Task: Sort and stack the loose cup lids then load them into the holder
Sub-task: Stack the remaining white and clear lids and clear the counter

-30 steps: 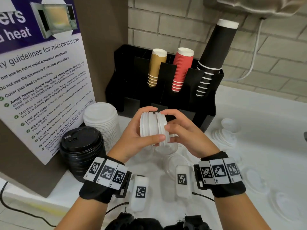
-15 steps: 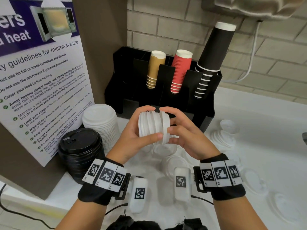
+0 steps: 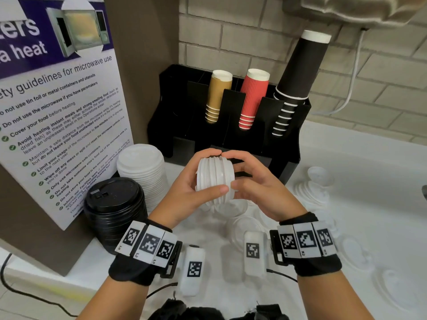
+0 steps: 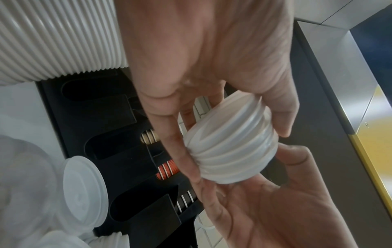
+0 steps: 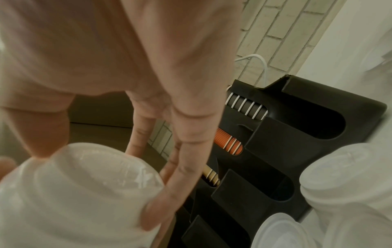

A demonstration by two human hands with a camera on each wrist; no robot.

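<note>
hands, left (image 3: 196, 181) and right (image 3: 254, 183), each grip curled around small white lid stack (image 3: 215, 179) before holder (image 3: 231, 125).

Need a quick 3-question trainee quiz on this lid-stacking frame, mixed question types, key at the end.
1. True or false: both the left hand and the right hand grip the small stack of clear lids.
2. Multiple choice: which cup stack in the black holder stands tallest? A) brown cups B) red cups C) black cups
3. Fill in: beside the poster, the stack of black lids stands in front of a stack of ______ lids.

Key: 1 true; 2 C; 3 white
</note>
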